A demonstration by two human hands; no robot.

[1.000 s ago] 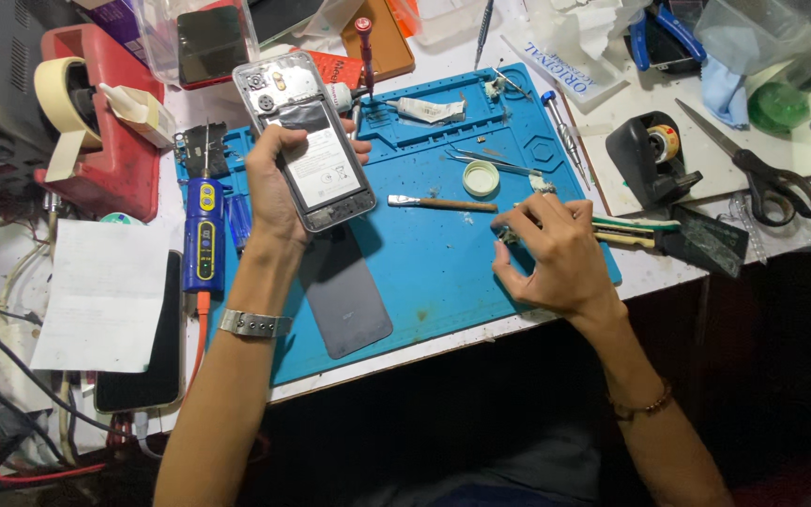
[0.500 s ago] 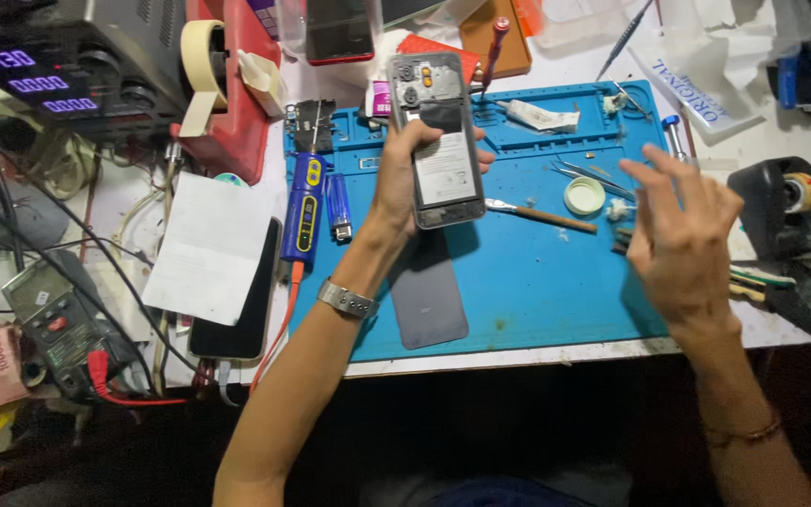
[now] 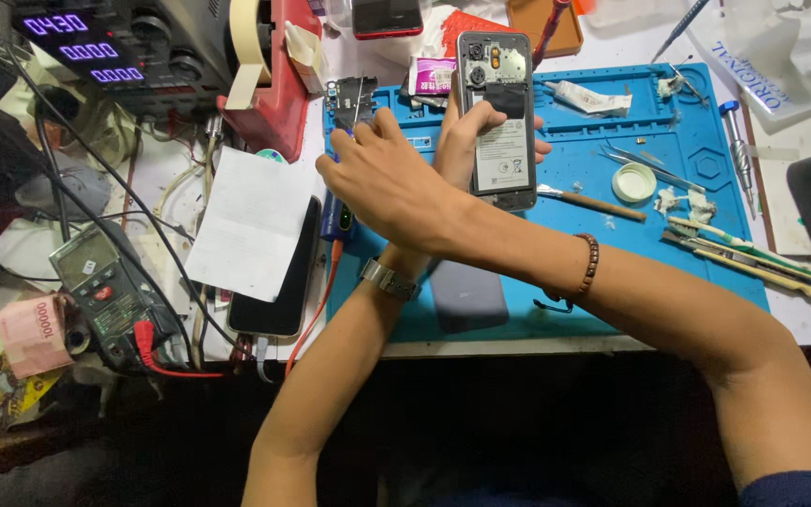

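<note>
Left hand [image 3: 471, 127] gripping an opened phone [image 3: 499, 117] upright over the blue mat [image 3: 687, 263], right hand [image 3: 382, 178] crossed over the left forearm, fingers loosely spread near a small circuit board [image 3: 354, 94], brush [image 3: 593, 202] and white cap [image 3: 633, 182] lying beside the phone

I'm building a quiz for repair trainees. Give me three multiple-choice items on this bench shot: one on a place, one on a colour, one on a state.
1. Where does the right hand reach?
A. across the left forearm, toward the mat's left edge
B. to the far right of the bench
C. under the table

2. What colour is the work mat?
A. green
B. blue
C. grey

3. In what state is the phone in the left hand?
A. back cover off, insides showing
B. sealed in a case
C. snapped in two

Answers: 1 A, the arms cross; 2 B, the mat is plainly blue; 3 A, battery and camera parts are bare.
</note>
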